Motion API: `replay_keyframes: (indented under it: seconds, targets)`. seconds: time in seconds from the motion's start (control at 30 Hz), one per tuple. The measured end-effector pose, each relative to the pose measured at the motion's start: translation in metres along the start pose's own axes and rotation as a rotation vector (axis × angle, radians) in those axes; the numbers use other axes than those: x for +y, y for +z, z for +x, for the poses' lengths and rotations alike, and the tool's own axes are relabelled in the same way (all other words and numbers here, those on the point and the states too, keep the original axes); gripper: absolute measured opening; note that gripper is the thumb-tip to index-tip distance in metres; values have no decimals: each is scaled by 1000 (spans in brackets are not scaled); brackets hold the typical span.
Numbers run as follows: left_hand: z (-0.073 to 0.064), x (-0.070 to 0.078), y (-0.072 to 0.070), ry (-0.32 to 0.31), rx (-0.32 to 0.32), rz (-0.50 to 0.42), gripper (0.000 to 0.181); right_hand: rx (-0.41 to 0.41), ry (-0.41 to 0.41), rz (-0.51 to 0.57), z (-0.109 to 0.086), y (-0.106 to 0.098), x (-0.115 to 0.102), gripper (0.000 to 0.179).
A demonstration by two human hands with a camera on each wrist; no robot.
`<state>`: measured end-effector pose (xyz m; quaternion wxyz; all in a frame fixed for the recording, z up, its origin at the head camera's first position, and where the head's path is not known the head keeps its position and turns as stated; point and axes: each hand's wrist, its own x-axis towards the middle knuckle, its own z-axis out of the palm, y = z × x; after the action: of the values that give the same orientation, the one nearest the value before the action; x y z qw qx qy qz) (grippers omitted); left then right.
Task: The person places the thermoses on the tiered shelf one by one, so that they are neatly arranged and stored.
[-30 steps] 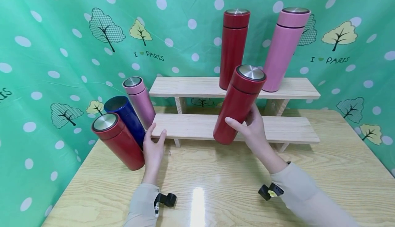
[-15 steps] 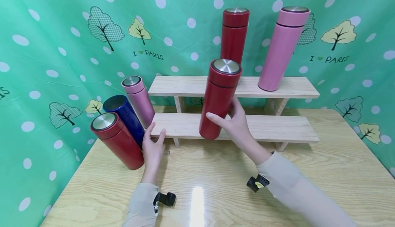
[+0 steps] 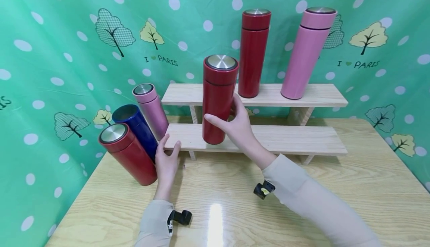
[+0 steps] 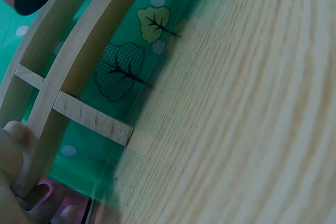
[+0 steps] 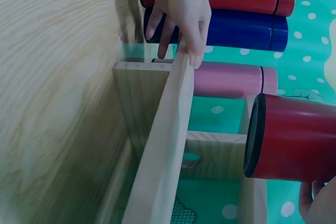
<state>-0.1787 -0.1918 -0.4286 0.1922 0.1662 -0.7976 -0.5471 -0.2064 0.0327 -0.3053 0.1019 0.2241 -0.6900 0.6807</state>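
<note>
My right hand (image 3: 242, 129) grips a red thermos (image 3: 217, 97) with a steel-topped lid, thumb across its front. It is held upright over the left part of the lower wooden shelf (image 3: 295, 138). In the right wrist view the dark base of the held thermos (image 5: 255, 137) is apart from the lower board. My left hand (image 3: 166, 165) pinches the left end of that board, thumb on one face and fingers on the other, as the right wrist view shows. Close beside the left hand stand another red thermos (image 3: 134, 159), a blue thermos (image 3: 137, 124) and a small pink thermos (image 3: 154, 114).
On the upper shelf (image 3: 184, 94) a tall red thermos (image 3: 253, 58) and a tall pink thermos (image 3: 306, 58) stand upright. A green patterned cloth (image 3: 201, 27) hangs behind. The two-tier rack stands on a wooden table (image 3: 235, 198).
My right hand has carried the red thermos leftward along the shelves and tipped it from leaning to nearly upright. My left hand stays on the board's end.
</note>
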Motion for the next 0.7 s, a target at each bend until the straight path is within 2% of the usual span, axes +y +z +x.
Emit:
replay_keyframes:
  seconds: [0.2, 0.7]
  targets:
    - [-1, 1, 0, -2, 6, -5, 57, 2, -22, 36, 13, 11, -3, 66]
    - [-2, 4, 0, -5, -5, -12, 57, 29, -87, 28, 53, 29, -18, 67]
